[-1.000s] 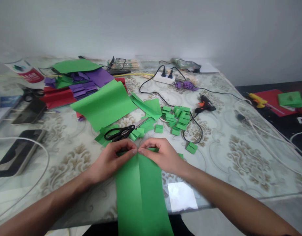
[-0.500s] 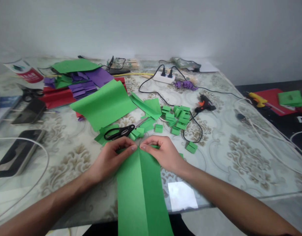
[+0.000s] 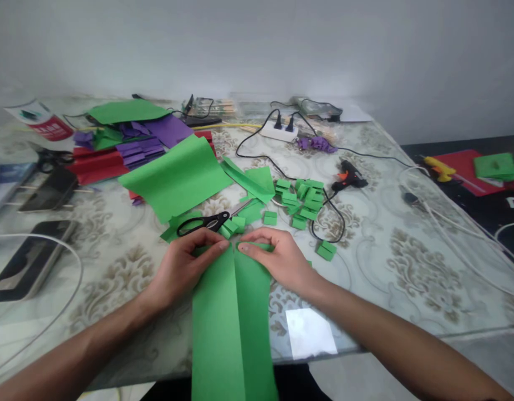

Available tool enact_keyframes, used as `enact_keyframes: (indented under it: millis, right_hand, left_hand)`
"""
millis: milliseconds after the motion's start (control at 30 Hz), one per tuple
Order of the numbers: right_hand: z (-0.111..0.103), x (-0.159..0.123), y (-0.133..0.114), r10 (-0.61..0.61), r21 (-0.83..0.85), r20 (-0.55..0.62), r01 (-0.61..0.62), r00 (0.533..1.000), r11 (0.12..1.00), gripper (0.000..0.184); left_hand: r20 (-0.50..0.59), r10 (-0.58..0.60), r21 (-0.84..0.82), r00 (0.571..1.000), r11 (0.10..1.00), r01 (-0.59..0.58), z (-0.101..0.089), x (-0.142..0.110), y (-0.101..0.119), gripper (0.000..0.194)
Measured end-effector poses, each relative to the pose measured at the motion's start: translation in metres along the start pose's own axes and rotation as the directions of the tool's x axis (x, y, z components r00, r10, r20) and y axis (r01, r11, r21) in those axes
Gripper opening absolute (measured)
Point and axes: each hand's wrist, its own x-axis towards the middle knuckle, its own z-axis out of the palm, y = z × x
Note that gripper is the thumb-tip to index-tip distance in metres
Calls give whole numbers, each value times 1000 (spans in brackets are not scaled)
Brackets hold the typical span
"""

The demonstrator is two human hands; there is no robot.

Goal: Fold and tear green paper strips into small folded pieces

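A long strip of green paper (image 3: 218, 328) with a lengthwise crease hangs over the table's front edge. My left hand (image 3: 194, 259) pinches its top edge left of the crease. On the other side of the crease, my right hand (image 3: 276, 256) pinches the same edge between thumb and fingers. Just beyond my hands lie black-handled scissors (image 3: 213, 221), their blades partly over green scraps. To the right of them is a loose pile of small folded green paper pieces (image 3: 305, 200). A larger curled green sheet (image 3: 182, 175) rests behind the scissors.
A black glue gun (image 3: 349, 176) with its cord lies right of the pile. Behind stands a white power strip (image 3: 279, 131). Phones (image 3: 31, 259) and a white cable are at the left, with red and purple paper (image 3: 140, 151) beyond. A yellow glue gun (image 3: 440, 168) is far right.
The creased green strip has shifted slightly left, its lower end most. My hands stay pinched at its top edge, the left one a little further left and up.
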Motion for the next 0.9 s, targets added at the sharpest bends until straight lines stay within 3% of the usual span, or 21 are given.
enact_keyframes:
  millis: [100, 200, 333, 433, 700, 900]
  right_hand:
    - [-5, 0, -3, 106, -3, 88, -106, 991, 994, 26]
    - [-9, 0, -5, 140, -6, 117, -140, 983, 990, 31]
    - [-10, 0, -5, 108, -11, 66, -108, 992, 994, 36]
    - [-11, 0, -5, 111, -18, 33, -111, 993, 994, 39]
    - [-11, 1, -1, 96, -19, -47, -97, 994, 995, 41]
    - [-11, 3, -1, 103, 27, -103, -101, 989, 995, 45]
  left_hand:
    - [-73, 0, -29, 997, 1000, -2, -4, 2, -1, 23]
    - [-98, -75, -186, 992, 981, 56, -10, 3, -2, 29]
    - [63, -261, -399, 963, 878, 264, -16, 3, -2, 42]
    - [137, -306, -403, 942, 852, 335, -16, 3, -1, 43]
    - [-112, -115, -200, 987, 976, 91, -10, 1, -8, 49]
    - [-170, -88, -146, 981, 987, 64, -7, 0, -11, 39]
